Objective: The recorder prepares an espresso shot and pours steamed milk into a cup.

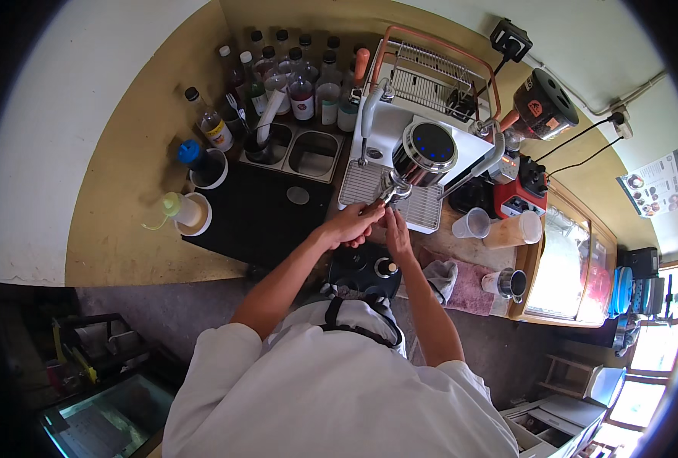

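Note:
An espresso machine [469, 135] stands before me, its round chrome group head [425, 154] topped by a black panel with blue lights. My left hand [350, 226] is closed around the dark handle of a metal portafilter [396, 188], which sits at the front of the group head above the slatted drip tray [422, 210]. My right hand [398, 236] is raised close to the portafilter's underside, fingers stretched towards it. Whether it touches the metal or holds something small is hidden from this angle. Below the hands is a black tamping station [362, 268] with a tamper [386, 268].
Syrup bottles [302, 94] line the wall behind steel containers [313, 154]. A black mat [259, 214] lies to the left, beside a squeeze bottle [183, 209]. On the right are a plastic cup [472, 223], a grinder [536, 109], a towel [469, 289] and a milk pitcher [512, 283].

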A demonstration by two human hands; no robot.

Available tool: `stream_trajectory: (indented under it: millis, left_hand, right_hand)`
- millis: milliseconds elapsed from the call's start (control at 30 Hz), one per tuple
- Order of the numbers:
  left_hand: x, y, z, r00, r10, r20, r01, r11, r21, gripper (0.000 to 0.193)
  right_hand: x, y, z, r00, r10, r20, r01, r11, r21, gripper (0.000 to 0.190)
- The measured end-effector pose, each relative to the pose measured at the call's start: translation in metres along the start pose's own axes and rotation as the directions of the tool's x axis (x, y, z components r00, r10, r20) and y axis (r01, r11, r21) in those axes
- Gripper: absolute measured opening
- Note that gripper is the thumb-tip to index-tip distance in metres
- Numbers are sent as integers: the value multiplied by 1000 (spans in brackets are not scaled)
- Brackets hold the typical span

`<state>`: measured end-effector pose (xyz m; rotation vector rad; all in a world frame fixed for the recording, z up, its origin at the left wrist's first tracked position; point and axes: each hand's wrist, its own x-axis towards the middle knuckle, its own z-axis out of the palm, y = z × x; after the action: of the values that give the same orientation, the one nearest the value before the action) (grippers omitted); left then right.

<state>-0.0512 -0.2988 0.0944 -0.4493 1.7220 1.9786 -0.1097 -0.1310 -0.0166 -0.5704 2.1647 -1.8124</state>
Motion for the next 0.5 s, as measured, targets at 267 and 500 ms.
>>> stream_trajectory:
  millis: [267, 500]
  left_hand:
    - [-2, 10, -17, 999, 11, 40, -13, 999, 39, 41]
    - [-17, -2, -6, 998, 57, -7, -57, 998, -3, 39]
  right_hand:
    - [9, -1, -23, 996, -44, 79, 54, 991, -125, 36]
    - [10, -8, -21, 998, 66, 0, -66, 995, -74, 44]
